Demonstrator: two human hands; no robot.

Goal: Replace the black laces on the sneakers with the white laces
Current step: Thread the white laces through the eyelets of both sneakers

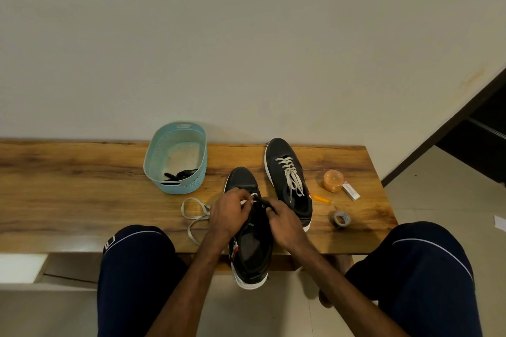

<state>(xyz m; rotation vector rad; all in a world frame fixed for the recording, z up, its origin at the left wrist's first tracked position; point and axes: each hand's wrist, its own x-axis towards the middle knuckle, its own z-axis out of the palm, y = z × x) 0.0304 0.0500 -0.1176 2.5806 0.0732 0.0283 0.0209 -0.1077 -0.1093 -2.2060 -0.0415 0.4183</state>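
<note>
A black sneaker [247,243] lies in front of me, its heel hanging over the near edge of the wooden table [82,186]. My left hand [228,212] pinches the end of a white lace [193,216] at the sneaker's eyelets. The rest of that lace trails in loops on the table to the left. My right hand [282,223] grips the sneaker's upper on the right side. A second black sneaker [290,180] stands just to the right, laced in white. Black laces [180,174] lie in a light blue basket [175,157].
An orange tape roll [333,180], a small white box [350,191], an orange stick [320,198] and a grey tape roll [339,219] lie at the table's right end. My knees in dark shorts flank the sneaker. A wall rises behind the table.
</note>
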